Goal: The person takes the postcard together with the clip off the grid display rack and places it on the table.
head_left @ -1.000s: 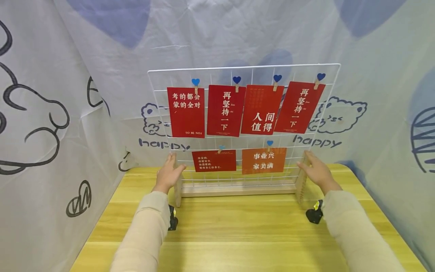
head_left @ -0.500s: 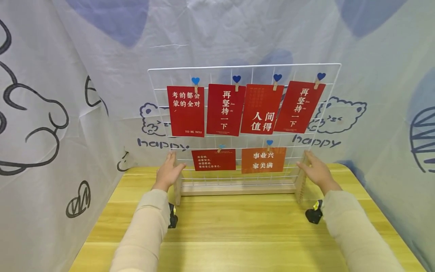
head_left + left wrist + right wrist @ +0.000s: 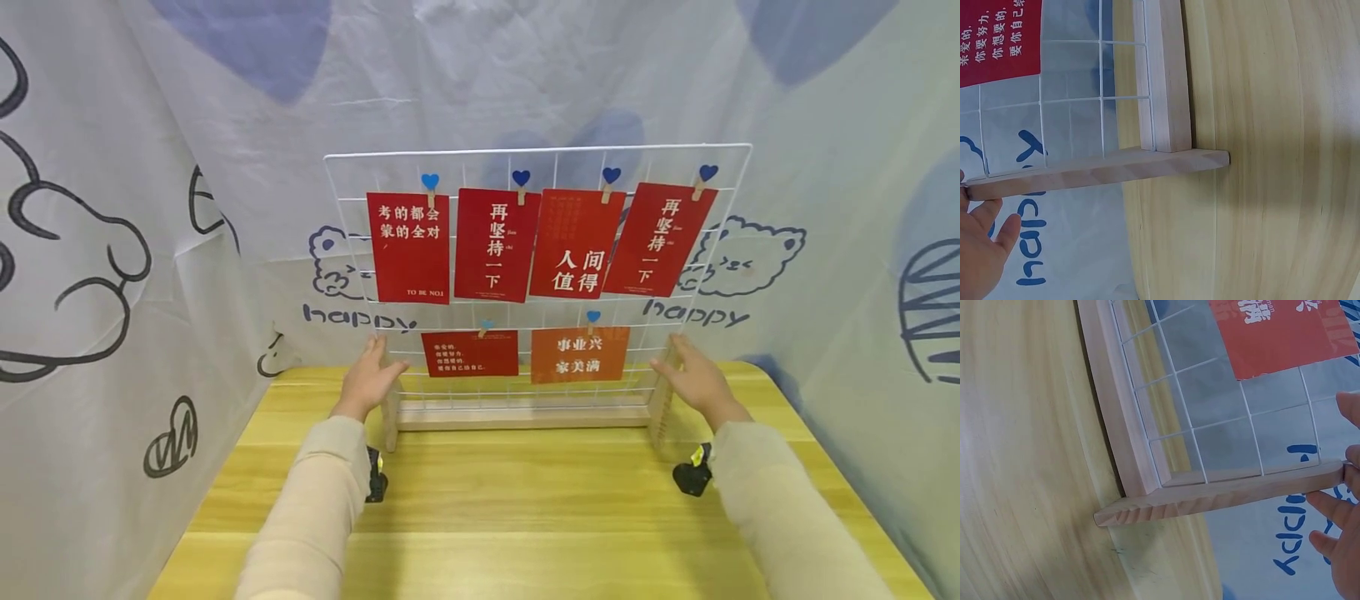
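A white wire grid stands upright in a wooden stand on the table. My left hand holds the top of the left wooden side post. With fingers and thumb on either side, my right hand grips the top end of the right side post. Heart-topped clothespins hold several cards on the grid. The upper row has red cards, the rightmost one tilted. Below hang a wide red card and an orange card.
The wood-grain table extends in front of the stand. A patterned cloth with bears and hearts hangs behind and at both sides. Black devices with yellow marks sit by both wrists.
The view shifts very slightly. Both hands stay on the side posts, and the grid and its cards keep their places.
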### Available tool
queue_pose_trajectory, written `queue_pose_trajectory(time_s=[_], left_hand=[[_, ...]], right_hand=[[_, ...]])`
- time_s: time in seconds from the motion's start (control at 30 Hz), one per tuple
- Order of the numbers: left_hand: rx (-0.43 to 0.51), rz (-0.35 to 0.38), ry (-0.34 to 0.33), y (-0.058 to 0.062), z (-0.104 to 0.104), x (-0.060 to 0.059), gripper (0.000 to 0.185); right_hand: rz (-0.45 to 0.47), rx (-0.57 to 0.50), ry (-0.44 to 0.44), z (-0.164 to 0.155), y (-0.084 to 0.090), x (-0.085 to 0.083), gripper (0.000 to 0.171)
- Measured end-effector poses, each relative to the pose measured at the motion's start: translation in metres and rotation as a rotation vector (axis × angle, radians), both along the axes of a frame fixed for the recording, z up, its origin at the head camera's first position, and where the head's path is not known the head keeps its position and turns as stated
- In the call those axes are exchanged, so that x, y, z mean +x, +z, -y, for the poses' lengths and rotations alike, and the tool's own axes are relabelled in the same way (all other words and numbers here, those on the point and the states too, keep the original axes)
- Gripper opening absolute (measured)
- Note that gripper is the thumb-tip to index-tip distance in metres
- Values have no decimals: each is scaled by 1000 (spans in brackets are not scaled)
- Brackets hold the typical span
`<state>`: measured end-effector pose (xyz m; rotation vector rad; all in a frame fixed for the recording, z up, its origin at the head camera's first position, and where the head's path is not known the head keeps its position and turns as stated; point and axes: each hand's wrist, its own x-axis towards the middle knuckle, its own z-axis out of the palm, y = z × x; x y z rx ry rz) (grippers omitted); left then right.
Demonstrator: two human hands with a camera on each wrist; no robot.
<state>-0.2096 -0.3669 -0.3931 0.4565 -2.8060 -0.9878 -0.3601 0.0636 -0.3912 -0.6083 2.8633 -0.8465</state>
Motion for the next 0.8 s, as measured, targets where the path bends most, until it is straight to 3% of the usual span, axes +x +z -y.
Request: queue_pose_trajectory(time_s=[0.6,0.8], left_hand=[[-1,63,-28,8,1,4,70],[6,45,-41,12,2,6,69]], right_hand=[[28,14,3,-2,3,0,80],[12,11,9,-2,4,2,79]])
